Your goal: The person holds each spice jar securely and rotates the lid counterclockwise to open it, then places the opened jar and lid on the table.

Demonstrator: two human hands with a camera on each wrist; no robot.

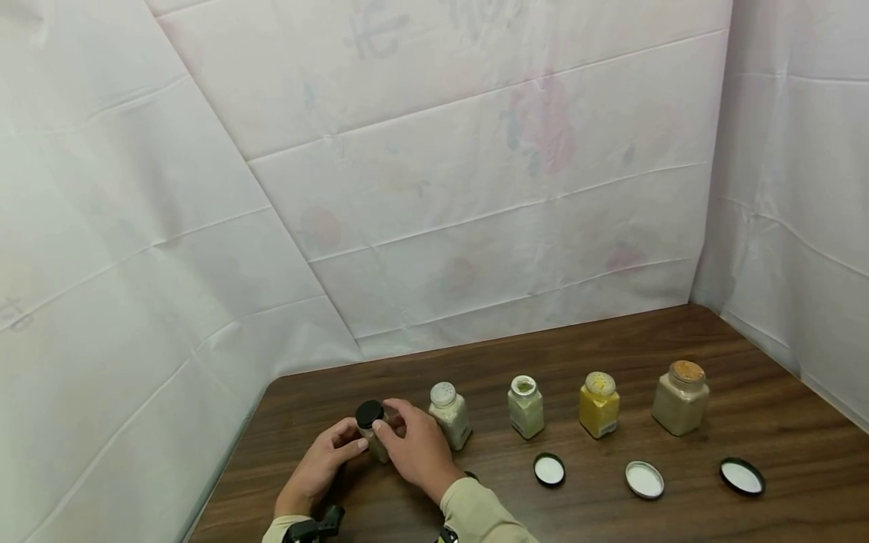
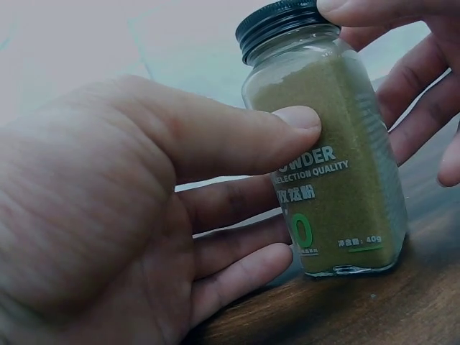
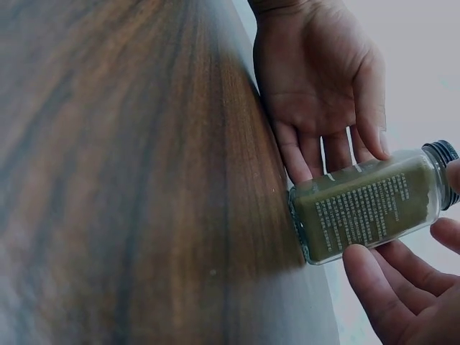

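A square glass spice jar [image 2: 338,108] of greenish-brown powder stands on the table, its black screw lid [image 1: 370,412] on. In the left wrist view its label shows "POWDER" and 40g. My left hand [image 1: 317,469] grips the jar's body from the left, thumb across the label and fingers behind. My right hand [image 1: 424,446] is at the jar's other side, with its thumb and a finger pinching the lid. In the right wrist view small print covers one side of the jar, and both hands' fingers touch it. Nearest on the right is a white-topped shaker jar [image 1: 449,418].
Further right stand a pale green jar [image 1: 526,411], a yellow jar [image 1: 599,407] and a larger beige jar [image 1: 680,403] with an orange-brown top. In front lie three loose lids [image 1: 549,470], white inside. White sheeting [image 1: 475,226] surrounds the wooden table [image 1: 577,505].
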